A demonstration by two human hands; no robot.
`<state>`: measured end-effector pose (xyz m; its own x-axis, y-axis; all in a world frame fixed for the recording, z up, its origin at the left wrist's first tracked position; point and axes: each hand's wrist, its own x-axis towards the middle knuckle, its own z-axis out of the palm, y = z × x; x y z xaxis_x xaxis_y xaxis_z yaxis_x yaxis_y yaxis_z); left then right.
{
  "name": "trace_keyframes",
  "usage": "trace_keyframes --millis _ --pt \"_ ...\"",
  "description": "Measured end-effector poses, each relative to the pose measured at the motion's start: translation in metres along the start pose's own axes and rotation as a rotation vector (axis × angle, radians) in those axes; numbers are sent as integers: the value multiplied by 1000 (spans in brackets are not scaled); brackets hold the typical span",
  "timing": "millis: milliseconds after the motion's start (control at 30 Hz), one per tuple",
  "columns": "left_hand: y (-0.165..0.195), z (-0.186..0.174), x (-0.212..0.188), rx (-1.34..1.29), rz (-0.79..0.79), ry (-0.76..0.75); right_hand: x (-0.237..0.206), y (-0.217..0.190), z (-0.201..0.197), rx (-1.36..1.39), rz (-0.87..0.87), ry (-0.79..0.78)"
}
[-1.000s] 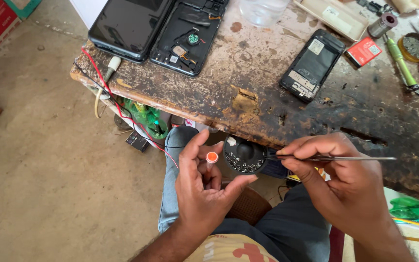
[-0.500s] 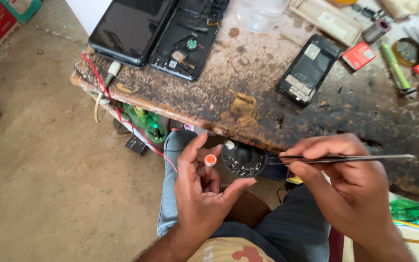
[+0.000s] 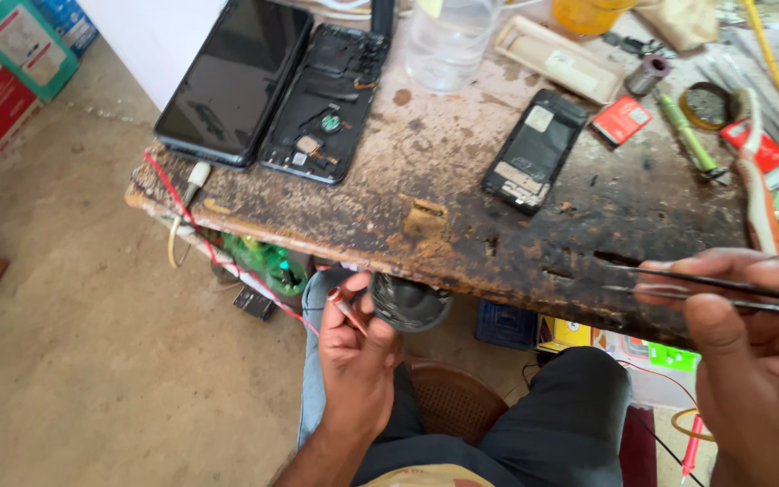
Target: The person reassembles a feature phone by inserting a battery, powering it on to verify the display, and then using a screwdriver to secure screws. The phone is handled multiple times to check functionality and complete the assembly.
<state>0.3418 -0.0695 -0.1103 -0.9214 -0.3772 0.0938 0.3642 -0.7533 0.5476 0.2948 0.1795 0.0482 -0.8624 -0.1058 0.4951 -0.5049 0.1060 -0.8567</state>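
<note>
We see a small round black part (image 3: pixel 410 302), dark and ribbed like a little speaker, sitting just below the worn front edge of the workbench, touching our left hand's fingertips. Beside it in the same grip lies a short reddish stick with a pale tip (image 3: pixel 346 309), tilted diagonally. A pair of thin dark metal tweezers (image 3: pixel 678 284) lies nearly level, its points aimed leftward, well apart from the round part.
</note>
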Motion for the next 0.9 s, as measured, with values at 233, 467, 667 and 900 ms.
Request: trace_keyframes --millis 233,467,667,900 --pt "-16 5 27 -290 -326 133 8 1 -37 -181 6 134" --pt "-31 3 54 -259 -402 166 15 9 -83 -446 74 265" --pt "-38 -19 87 -114 -484 261 38 -2 -91 -1030 137 226" --pt "-52 -22 40 382 -268 260 48 2 -42 -1322 60 -72"
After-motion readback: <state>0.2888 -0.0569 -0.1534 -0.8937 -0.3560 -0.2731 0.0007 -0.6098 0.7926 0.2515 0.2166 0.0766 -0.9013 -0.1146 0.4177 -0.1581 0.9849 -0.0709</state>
